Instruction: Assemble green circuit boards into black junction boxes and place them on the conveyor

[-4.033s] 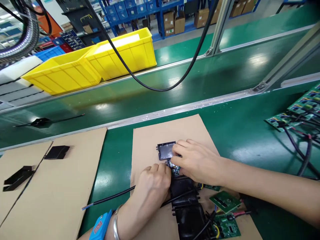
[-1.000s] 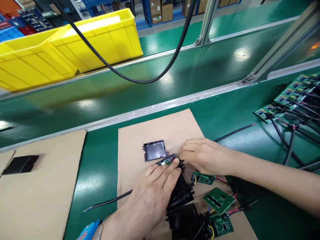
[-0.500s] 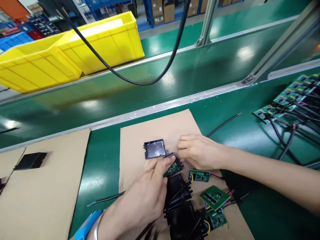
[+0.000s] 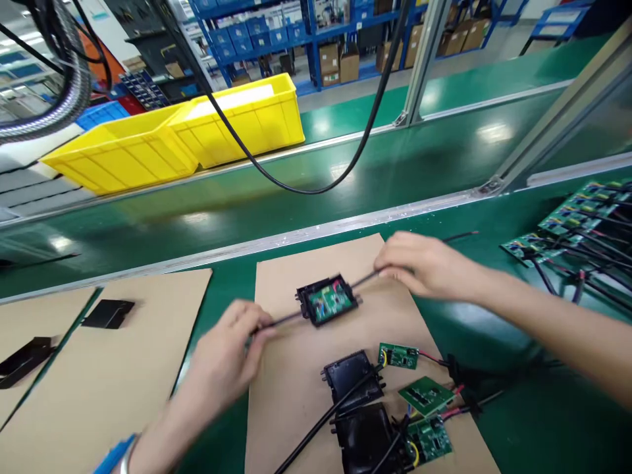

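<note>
A black plastic case half (image 4: 312, 316) with a green circuit board (image 4: 330, 299) inside is at the middle of the cardboard sheet (image 4: 284, 395). Black cable runs out of both its ends. My left hand (image 4: 232, 345), slightly blurred, pinches the cable on the left side. On the right, my right hand (image 4: 419, 263) has its fingers closed on the other cable. Both hands are apart from the case itself. Nearer to me lie two more black case halves (image 4: 351, 378), with a cable across them. Beside those are several green circuit boards (image 4: 427, 395) with red and black leads.
Wired circuit boards (image 4: 567, 217) are heaped at the right. Another cardboard sheet (image 4: 133, 368) on the left carries a black case piece (image 4: 108, 313). Yellow bins (image 4: 241, 128) stand beyond the metal rail (image 4: 316, 234), and a black cable (image 4: 316, 191) hangs in front.
My hands have moved apart, left hand leftward and right hand slightly up and right. The board now sits in the upper case half, with cables held at both ends. The view has tilted up.
</note>
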The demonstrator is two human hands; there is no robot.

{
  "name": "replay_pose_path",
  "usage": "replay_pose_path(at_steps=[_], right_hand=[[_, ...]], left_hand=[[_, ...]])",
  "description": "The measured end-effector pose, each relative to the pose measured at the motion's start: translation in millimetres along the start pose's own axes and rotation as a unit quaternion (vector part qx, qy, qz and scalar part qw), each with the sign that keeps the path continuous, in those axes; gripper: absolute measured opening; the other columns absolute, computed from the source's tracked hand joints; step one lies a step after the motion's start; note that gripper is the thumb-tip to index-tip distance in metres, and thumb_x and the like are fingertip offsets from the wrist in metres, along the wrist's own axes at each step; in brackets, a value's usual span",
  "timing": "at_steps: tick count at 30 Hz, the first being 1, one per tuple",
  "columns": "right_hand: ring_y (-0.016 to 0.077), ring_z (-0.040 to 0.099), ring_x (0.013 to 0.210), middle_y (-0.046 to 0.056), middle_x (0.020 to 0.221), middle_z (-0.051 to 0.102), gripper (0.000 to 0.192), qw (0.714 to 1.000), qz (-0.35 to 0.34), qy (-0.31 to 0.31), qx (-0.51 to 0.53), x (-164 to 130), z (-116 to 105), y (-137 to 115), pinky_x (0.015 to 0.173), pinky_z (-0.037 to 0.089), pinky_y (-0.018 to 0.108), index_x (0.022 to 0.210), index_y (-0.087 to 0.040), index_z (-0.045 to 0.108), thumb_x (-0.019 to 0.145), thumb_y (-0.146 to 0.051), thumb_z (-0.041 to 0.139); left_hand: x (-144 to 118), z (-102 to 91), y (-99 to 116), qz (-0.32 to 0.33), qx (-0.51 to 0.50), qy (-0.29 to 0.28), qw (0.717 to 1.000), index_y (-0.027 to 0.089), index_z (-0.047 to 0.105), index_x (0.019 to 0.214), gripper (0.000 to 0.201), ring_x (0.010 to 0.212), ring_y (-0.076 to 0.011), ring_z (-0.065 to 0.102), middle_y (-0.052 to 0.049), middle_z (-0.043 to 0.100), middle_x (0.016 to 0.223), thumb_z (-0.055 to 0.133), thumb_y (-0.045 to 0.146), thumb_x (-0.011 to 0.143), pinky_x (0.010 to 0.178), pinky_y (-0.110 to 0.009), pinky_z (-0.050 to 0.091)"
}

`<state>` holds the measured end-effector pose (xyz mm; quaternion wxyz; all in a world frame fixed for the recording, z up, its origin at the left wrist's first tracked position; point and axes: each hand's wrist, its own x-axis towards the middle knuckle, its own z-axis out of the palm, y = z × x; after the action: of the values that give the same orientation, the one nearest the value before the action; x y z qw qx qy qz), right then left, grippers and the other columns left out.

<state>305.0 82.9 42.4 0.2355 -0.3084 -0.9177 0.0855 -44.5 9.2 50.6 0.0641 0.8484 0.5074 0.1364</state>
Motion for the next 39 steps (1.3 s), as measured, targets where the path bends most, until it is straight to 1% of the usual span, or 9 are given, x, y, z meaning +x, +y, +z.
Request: replay_pose_path(at_steps=[6,9,16,19,22,28,34,37,39], right_hand=[[0.0237,0.06,0.095,0.01,0.1,0.068,0.022,0.981,0.124,-0.04,-0.141,90.7,-16.3,75.7,0.082,0.045,0.034,0.102,-0.014,0.069,0.086,-0.021,0.056],[0.0278,0.058,0.102,0.015,0.109,0.067,0.032,0.976,0.136,-0.049,-0.161,95.8,-7.5,92.6,0.084,0.046,0.038,0.113,-0.012,0.067,0.083,-0.018,0.057],[0.0242,0.059,0.093,0.009,0.096,0.068,0.022,0.98,0.14,-0.091,-0.104,7.2,-17.7,35.3,0.084,0.045,0.037,0.097,-0.016,0.07,0.09,-0.028,0.053],[0.0199,0.059,0.084,0.005,0.087,0.066,0.023,0.969,0.167,-0.18,0.029,-28.5,-19.3,-17.0,0.076,0.045,0.033,0.089,-0.019,0.067,0.09,-0.039,0.056],[0.0195,0.056,0.087,0.004,0.087,0.063,0.016,0.949,0.177,-0.246,0.092,-50.6,-9.1,-60.3,0.075,0.043,0.031,0.08,-0.018,0.06,0.085,-0.034,0.062],[0.0133,0.046,0.067,-0.002,0.069,0.051,0.022,0.95,0.217,-0.194,0.115,-51.1,-5.5,-79.8,0.062,0.033,0.026,0.071,-0.019,0.046,0.093,-0.022,0.047],[0.0112,0.047,0.067,-0.004,0.068,0.053,0.02,0.956,0.187,-0.167,0.152,-22.0,-10.2,-98.4,0.064,0.032,0.025,0.073,-0.019,0.051,0.092,-0.022,0.049],[0.0115,0.051,0.066,-0.004,0.071,0.058,0.006,0.941,0.228,-0.165,0.187,-12.5,-7.4,-106.2,0.061,0.035,0.024,0.094,-0.021,0.056,0.091,-0.025,0.053],[0.0126,0.055,0.069,-0.002,0.078,0.062,0.02,0.935,0.253,-0.149,0.199,-8.4,-2.9,-112.9,0.062,0.039,0.023,0.109,-0.02,0.052,0.09,-0.024,0.051]], left_hand=[[135.3,-6.4,-54.7,-0.048,0.133,0.097,0.985,0.017,0.062,0.094,0.011,0.097,-0.0275,0.059,-0.011,0.059,0.103,0.055,0.02,0.086,0.083,-0.038,0.047],[158.5,9.5,-66.1,-0.062,0.14,0.123,0.98,0.014,0.061,0.11,0.028,0.115,-0.036,0.051,-0.018,0.053,0.125,0.059,0.017,0.082,0.096,-0.051,0.039],[85.0,-16.3,-20.1,-0.034,0.017,0.262,0.964,0.02,0.059,0.109,0.024,0.113,-0.025,0.053,-0.009,0.058,0.116,0.057,0.028,0.087,0.095,-0.039,0.043],[47.7,-15.1,9.2,0.003,-0.092,0.128,0.987,0.021,0.06,0.099,0.013,0.093,-0.0196,0.059,-0.003,0.062,0.097,0.055,0.028,0.089,0.081,-0.033,0.049],[16.9,10.9,32.8,0.019,-0.15,-0.026,0.988,0.021,0.059,0.103,0.016,0.095,-0.0201,0.059,-0.005,0.061,0.101,0.053,0.029,0.09,0.083,-0.035,0.05],[-8.2,42.0,60.9,0.039,-0.253,-0.096,0.962,0.018,0.053,0.12,0.042,0.113,-0.0272,0.052,-0.011,0.055,0.12,0.061,0.039,0.084,0.098,-0.046,0.042],[3.8,24.3,86.7,-0.03,-0.526,-0.156,0.835,0.021,0.046,0.128,0.044,0.083,-0.0185,0.062,-0.008,0.061,0.109,0.042,0.048,0.093,0.071,-0.033,0.052],[5.9,17.2,97.2,-0.086,-0.388,-0.121,0.909,0.02,0.054,0.109,0.027,0.059,-0.0133,0.054,-0.001,0.062,0.08,0.054,0.036,0.087,0.054,-0.025,0.042],[6.0,15.3,101.0,-0.115,-0.297,-0.095,0.943,0.02,0.055,0.095,0.013,0.052,-0.0128,0.05,0.002,0.056,0.064,0.049,0.029,0.088,0.051,-0.025,0.037]])
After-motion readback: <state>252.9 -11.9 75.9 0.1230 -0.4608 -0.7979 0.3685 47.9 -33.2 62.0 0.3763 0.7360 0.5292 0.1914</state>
